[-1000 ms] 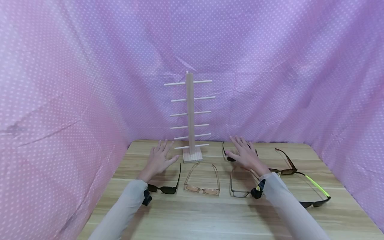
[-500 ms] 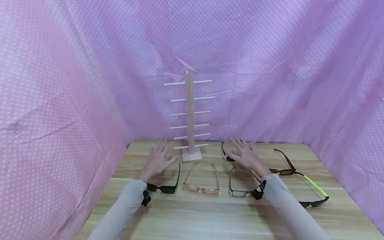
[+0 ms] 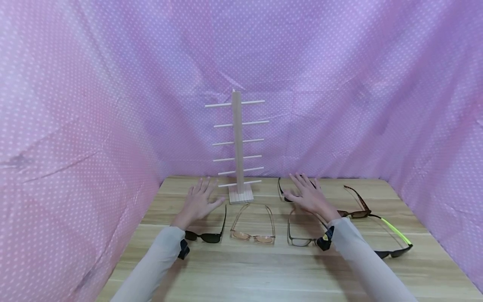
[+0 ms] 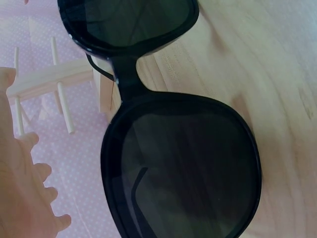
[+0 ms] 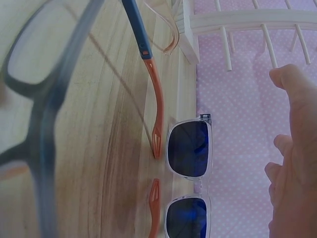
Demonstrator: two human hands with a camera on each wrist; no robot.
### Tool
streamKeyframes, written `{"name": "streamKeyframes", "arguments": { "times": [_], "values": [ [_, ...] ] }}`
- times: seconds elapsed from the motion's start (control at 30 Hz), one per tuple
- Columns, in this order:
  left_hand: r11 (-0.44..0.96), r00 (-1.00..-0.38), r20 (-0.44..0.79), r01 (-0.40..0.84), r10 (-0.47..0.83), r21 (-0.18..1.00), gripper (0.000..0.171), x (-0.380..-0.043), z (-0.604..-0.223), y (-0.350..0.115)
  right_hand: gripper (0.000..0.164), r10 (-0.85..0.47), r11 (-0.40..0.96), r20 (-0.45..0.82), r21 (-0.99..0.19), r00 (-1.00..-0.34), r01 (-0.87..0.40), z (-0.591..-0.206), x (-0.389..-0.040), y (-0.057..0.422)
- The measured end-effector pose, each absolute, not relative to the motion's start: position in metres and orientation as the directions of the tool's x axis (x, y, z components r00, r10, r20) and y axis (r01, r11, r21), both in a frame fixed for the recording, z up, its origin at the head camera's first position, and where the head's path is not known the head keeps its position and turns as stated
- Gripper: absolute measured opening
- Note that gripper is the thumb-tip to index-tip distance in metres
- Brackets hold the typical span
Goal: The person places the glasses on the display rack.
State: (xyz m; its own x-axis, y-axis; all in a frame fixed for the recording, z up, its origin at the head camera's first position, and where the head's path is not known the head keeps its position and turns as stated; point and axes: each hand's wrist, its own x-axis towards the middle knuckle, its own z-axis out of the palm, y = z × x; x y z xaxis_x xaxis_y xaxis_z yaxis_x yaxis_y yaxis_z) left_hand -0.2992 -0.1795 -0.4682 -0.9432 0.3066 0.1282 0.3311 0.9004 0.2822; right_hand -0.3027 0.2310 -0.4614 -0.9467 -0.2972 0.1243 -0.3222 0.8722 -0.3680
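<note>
My left hand (image 3: pixel 198 202) is held with fingers spread, palm down, above black sunglasses (image 3: pixel 210 238) at the table's left; those sunglasses fill much of the left wrist view. My right hand (image 3: pixel 308 196), fingers likewise spread, hovers over clear-framed sunglasses with dark blue lenses (image 5: pixel 188 148), which it partly hides in the head view. Under the right wrist lie grey-framed eyeglasses (image 3: pixel 300 242) with orange temple tips (image 5: pixel 157 106). Neither hand holds anything. Between them stands a wooden eyeglass display rack (image 3: pixel 238 142) with bare pegs. Peach-tinted glasses (image 3: pixel 264 239) lie unfolded in front of it.
To the right are tortoiseshell sunglasses (image 3: pixel 360 214) and black sunglasses with a neon green temple (image 3: pixel 396 231), partly behind the right forearm. Polka-dot cloth (image 3: pixel 332 92) encloses the wooden table (image 3: pixel 241 277) at the back and sides.
The head view has shifted very slightly. Both hands and all the glasses stay where they were.
</note>
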Motion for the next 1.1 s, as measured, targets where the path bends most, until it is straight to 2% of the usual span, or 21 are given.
{"name": "streamKeyframes", "arguments": {
  "times": [1.1],
  "values": [
    [0.906, -0.945, 0.101, 0.327, 0.312, 0.269, 0.08, -0.3, -0.472, -0.181, 0.083, -0.308, 0.867, 0.091, -0.383, -0.947, -0.319, -0.473, -0.309, 0.234]
  ]
}}
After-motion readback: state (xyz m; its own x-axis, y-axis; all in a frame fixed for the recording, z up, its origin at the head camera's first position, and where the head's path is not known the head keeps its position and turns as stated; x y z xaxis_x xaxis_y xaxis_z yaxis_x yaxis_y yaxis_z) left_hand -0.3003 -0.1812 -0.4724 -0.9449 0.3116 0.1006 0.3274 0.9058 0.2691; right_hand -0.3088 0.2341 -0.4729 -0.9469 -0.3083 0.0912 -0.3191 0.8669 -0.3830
